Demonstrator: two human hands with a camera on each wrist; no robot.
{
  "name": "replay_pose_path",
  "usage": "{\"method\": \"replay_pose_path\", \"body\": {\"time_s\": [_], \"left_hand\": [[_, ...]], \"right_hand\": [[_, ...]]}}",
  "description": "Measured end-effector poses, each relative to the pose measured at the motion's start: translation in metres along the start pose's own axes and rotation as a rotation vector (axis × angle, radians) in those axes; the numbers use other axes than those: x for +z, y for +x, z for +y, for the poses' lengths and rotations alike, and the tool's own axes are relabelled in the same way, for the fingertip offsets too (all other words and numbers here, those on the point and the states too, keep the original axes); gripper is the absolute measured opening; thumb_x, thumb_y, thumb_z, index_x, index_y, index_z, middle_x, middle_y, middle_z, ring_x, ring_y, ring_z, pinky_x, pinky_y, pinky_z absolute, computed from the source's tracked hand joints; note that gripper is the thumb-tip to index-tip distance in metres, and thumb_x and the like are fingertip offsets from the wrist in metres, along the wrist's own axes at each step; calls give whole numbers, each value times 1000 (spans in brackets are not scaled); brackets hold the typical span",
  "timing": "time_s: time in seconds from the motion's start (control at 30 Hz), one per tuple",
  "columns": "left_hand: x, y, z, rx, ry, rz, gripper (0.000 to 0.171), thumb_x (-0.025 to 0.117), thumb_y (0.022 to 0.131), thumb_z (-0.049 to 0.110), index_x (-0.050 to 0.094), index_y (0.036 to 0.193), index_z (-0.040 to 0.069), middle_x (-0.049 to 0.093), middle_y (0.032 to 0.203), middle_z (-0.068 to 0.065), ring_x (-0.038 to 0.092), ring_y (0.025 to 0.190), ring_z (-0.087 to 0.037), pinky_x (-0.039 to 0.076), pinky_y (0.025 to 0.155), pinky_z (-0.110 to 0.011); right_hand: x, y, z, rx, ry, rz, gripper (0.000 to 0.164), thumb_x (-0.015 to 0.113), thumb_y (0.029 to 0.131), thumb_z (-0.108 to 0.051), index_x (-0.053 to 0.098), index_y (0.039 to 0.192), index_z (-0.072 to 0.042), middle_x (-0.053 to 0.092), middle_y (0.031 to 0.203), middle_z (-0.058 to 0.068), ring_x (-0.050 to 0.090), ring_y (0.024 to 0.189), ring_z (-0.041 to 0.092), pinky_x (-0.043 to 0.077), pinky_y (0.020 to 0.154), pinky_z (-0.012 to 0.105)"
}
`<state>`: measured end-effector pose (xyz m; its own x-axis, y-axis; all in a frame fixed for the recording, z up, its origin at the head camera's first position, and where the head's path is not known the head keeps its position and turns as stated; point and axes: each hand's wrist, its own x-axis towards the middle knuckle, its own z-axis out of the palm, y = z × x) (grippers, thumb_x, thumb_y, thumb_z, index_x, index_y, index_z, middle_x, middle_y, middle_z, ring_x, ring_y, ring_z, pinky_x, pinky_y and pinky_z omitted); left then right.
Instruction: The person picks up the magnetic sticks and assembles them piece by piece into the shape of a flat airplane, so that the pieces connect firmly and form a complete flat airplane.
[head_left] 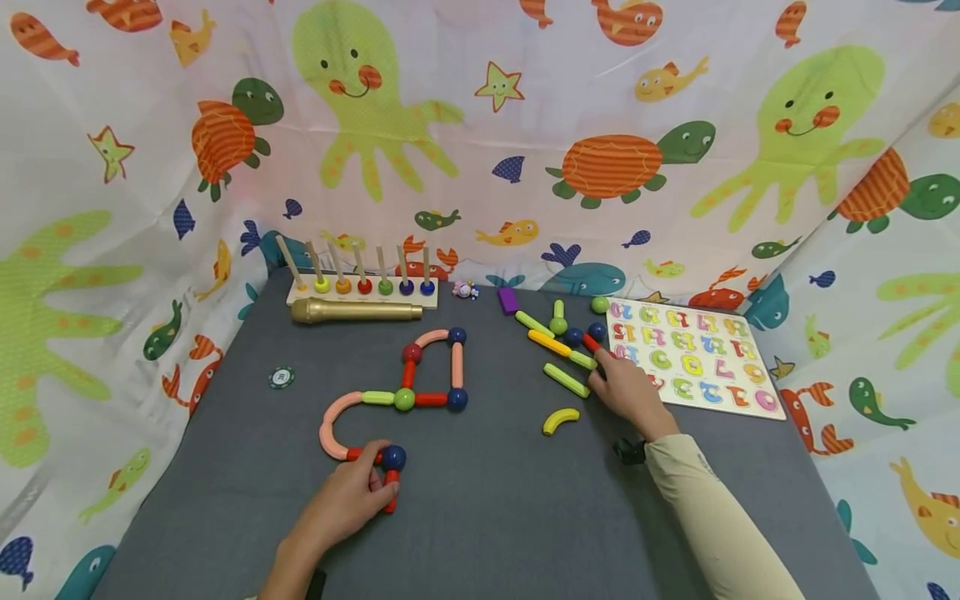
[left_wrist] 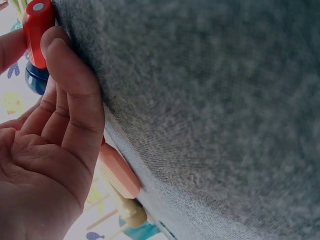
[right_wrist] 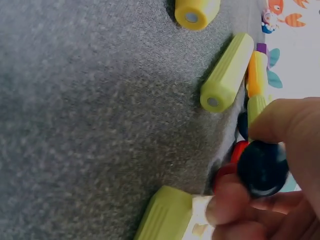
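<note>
My left hand [head_left: 348, 500] pinches a short red magnetic rod [left_wrist: 37, 32], which is joined to a dark blue ball [head_left: 393, 457]. From that ball another red rod leads to a curved pink rod [head_left: 327, 429], part of a chain of rods and balls with a closed loop at its far end. My right hand [head_left: 630, 392] holds a dark blue ball [right_wrist: 263, 167] between thumb and fingers; in the head view the hand hides this ball. Near its fingertips lie a red rod [head_left: 591, 343], a light green rod [head_left: 566, 380] and a number puzzle board [head_left: 720, 400].
A curved yellow rod [head_left: 561, 421] lies left of my right hand. More loose rods, balls and a purple block [head_left: 508, 300] are farther back. Behind the chain stand a gold microphone [head_left: 356, 311] and a wooden peg board [head_left: 300, 293]. A poker chip [head_left: 282, 377] lies at left.
</note>
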<state>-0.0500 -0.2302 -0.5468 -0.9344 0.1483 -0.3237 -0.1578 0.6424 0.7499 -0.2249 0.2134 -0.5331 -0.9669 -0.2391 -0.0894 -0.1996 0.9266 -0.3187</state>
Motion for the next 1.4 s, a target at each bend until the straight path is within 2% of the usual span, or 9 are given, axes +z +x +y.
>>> {"method": "replay_pose_path", "body": {"time_s": [0.13,0.27,0.37,0.47,0.7,0.93,1.07,1.2,1.4], "left_hand": [[-1,1,-1,5,-5,-5,54,79,98,16,56,145,5,58,71,0,51,56,-19,37,53,-31],[-2,2,-1,1,-1,-12,55,79,98,16,56,146,4,58,72,0,52,57,-20,38,54,-32],[-3,3,-1,-4,-2,-14,56,79,98,15,55,147,3,58,72,0,52,57,-20,38,54,-32],[-4,3,0,-17,-3,-13,57,79,97,14,55,147,2,59,72,-1,52,57,-20,38,53,-32],[-5,3,3,-29,-15,-6,56,77,95,10,55,146,1,59,72,-1,53,57,-19,38,53,-31],[-5,10,3,18,-63,-21,56,75,94,8,53,145,-2,59,74,-3,53,58,-19,41,54,-30],[-6,15,4,11,-91,-35,59,74,93,9,53,146,-3,60,76,-3,54,59,-20,41,55,-31],[-8,18,6,-8,-99,-62,64,74,93,10,50,151,-4,62,77,-3,56,60,-20,43,55,-33],[-10,20,3,9,-116,-106,66,72,95,11,47,154,-4,64,76,-3,59,60,-21,44,53,-33]], "right_hand": [[0,-5,4,-6,13,91,15,61,103,-14,67,110,-2,55,74,6,53,64,25,40,58,39],[-4,-11,4,65,35,163,23,60,107,-20,67,116,1,57,73,7,55,64,27,42,57,39],[-8,-15,-3,126,137,170,33,59,110,-27,61,123,3,59,78,11,56,67,28,42,58,39],[-9,-21,-17,153,294,137,40,59,110,-34,58,126,2,61,87,14,56,70,27,44,61,37],[8,-39,-65,161,726,-101,47,68,107,-36,56,133,1,69,96,20,63,66,24,53,61,34],[46,-53,-114,23,1081,-413,44,75,103,-21,60,131,9,74,107,26,70,77,20,59,70,33],[64,-60,-145,6,1203,-575,40,76,103,-18,64,130,8,76,107,25,72,78,18,60,71,30],[80,-69,-176,12,1279,-720,28,75,103,-17,70,121,4,77,102,21,70,71,13,57,61,26],[103,-87,-217,15,1227,-844,17,75,103,-19,75,104,-2,73,75,7,60,51,5,49,45,22]]}}
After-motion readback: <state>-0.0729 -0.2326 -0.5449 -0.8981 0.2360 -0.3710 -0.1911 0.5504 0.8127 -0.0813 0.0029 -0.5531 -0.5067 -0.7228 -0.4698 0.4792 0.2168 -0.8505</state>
